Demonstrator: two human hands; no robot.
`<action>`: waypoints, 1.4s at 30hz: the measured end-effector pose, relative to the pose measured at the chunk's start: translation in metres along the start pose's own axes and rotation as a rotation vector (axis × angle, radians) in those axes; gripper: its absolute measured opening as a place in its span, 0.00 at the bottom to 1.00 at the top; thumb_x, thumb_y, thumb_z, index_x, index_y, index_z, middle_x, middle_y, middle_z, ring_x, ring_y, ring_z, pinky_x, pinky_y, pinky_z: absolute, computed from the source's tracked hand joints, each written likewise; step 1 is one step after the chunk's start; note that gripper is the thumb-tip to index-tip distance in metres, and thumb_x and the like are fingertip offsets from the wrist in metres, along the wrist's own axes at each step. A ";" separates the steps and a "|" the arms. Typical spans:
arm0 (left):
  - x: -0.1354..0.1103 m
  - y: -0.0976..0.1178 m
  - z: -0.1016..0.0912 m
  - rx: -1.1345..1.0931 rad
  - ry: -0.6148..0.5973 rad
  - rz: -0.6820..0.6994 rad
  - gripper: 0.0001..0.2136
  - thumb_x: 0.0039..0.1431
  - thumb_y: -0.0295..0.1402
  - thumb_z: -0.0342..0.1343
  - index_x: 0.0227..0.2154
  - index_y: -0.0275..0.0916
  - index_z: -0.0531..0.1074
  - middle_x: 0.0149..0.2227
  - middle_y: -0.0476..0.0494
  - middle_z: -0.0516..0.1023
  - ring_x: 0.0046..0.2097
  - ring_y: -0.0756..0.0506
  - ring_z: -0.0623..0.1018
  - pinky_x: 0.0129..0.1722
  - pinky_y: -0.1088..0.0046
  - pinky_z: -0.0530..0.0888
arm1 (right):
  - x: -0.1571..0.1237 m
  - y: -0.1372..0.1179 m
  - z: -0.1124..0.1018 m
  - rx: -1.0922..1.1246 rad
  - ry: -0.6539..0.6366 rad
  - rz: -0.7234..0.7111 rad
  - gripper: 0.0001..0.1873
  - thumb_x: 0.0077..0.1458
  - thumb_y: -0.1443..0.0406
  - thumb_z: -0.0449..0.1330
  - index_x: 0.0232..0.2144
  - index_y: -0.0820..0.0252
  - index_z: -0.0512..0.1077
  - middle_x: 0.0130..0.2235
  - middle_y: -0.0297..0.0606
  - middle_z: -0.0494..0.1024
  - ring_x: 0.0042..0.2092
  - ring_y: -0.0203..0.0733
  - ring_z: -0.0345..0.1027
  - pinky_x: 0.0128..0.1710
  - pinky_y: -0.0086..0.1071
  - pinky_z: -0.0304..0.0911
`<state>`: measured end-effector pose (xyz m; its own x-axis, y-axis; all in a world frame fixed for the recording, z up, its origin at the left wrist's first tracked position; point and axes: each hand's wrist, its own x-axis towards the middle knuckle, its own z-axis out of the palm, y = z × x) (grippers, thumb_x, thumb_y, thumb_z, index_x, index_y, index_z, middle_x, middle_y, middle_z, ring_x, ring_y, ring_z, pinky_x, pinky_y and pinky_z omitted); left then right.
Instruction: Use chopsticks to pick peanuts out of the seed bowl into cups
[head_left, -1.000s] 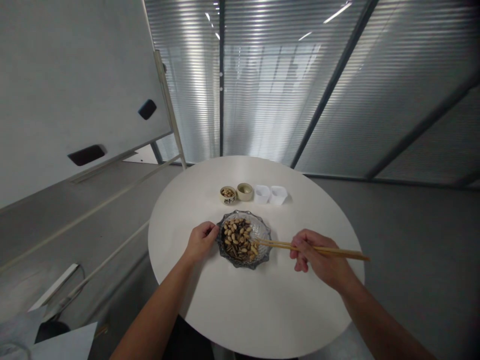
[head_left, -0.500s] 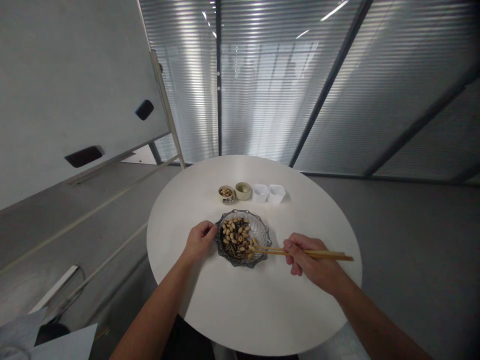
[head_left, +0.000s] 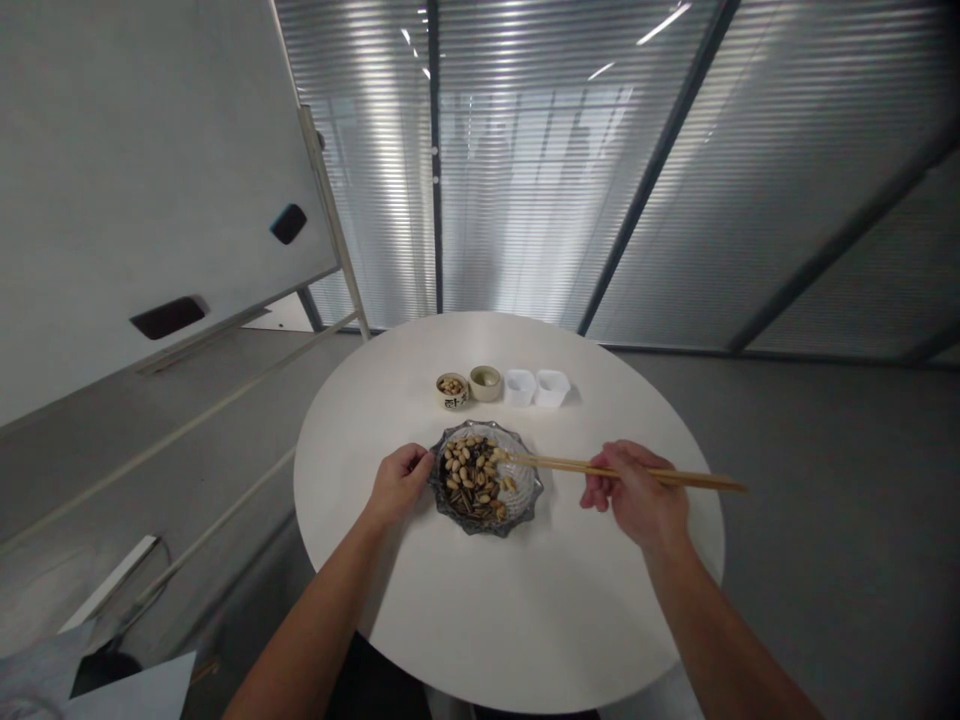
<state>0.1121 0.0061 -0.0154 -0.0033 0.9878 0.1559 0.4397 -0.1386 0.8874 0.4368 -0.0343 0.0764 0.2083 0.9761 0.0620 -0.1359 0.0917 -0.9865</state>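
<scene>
A scalloped glass bowl holds pale-shelled nuts, which look like pistachios, over dark, long seeds like sunflower seeds. My left hand pinches the bowl's left rim between thumb and fingers. In my right hand, to the right of the bowl, is a pair of wooden chopsticks. Their tips reach over the bowl and are close together at a pale nut; I cannot tell whether they grip it. A brown piece lies near the bowl's front.
Behind the bowl stand a small cup of nuts with dark lettering, a greenish cup and two white plastic cups, all in a row. Everything rests on a round white table. A whiteboard stands at the left.
My right hand and the chopsticks have shifted right and away from me, the tips going from the bowl's lower right to nearer its middle. My left hand stays on the rim.
</scene>
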 end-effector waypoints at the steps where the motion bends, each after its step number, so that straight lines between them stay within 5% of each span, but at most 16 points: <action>1: 0.000 0.000 0.000 0.000 0.002 0.003 0.17 0.63 0.47 0.53 0.28 0.39 0.73 0.26 0.50 0.71 0.31 0.48 0.70 0.31 0.74 0.65 | 0.007 0.001 0.005 0.039 0.022 -0.015 0.17 0.53 0.53 0.67 0.22 0.58 0.72 0.16 0.32 0.72 0.13 0.36 0.63 0.13 0.31 0.65; 12: 0.001 -0.002 -0.001 0.005 -0.003 0.016 0.16 0.63 0.45 0.53 0.28 0.38 0.74 0.26 0.50 0.73 0.31 0.48 0.70 0.31 0.74 0.65 | 0.095 0.022 0.082 0.088 0.022 -0.097 0.16 0.51 0.53 0.64 0.24 0.59 0.69 0.17 0.30 0.72 0.13 0.32 0.61 0.15 0.33 0.72; 21: 0.001 0.001 -0.003 0.007 0.002 0.011 0.17 0.63 0.46 0.53 0.27 0.39 0.74 0.26 0.49 0.72 0.31 0.48 0.70 0.31 0.74 0.65 | 0.113 0.034 0.113 -0.097 -0.088 -0.161 0.21 0.54 0.48 0.63 0.26 0.59 0.68 0.20 0.30 0.73 0.15 0.32 0.66 0.15 0.26 0.69; 30: 0.000 0.002 -0.003 -0.008 0.008 -0.005 0.17 0.62 0.47 0.53 0.27 0.39 0.74 0.25 0.49 0.72 0.30 0.48 0.69 0.30 0.75 0.65 | 0.087 0.024 0.081 -0.108 -0.074 -0.200 0.22 0.55 0.45 0.63 0.29 0.58 0.70 0.24 0.32 0.77 0.18 0.33 0.69 0.18 0.26 0.69; 37: 0.001 0.002 -0.003 0.022 0.002 0.000 0.16 0.63 0.45 0.53 0.27 0.39 0.74 0.26 0.49 0.73 0.31 0.48 0.70 0.30 0.74 0.65 | 0.037 0.002 0.028 -0.211 -0.250 -0.001 0.24 0.51 0.45 0.67 0.26 0.59 0.71 0.21 0.33 0.76 0.15 0.35 0.68 0.15 0.27 0.65; 42: 0.001 0.002 -0.002 0.014 0.010 0.003 0.17 0.62 0.46 0.53 0.26 0.39 0.74 0.25 0.49 0.72 0.30 0.48 0.70 0.30 0.74 0.65 | 0.004 -0.005 -0.001 -0.373 -0.332 0.062 0.23 0.58 0.45 0.62 0.26 0.58 0.70 0.23 0.34 0.77 0.17 0.35 0.69 0.19 0.30 0.66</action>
<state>0.1116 0.0071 -0.0122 -0.0110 0.9865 0.1634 0.4527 -0.1408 0.8805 0.4396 -0.0310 0.0812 -0.1171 0.9930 -0.0131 0.2298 0.0143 -0.9731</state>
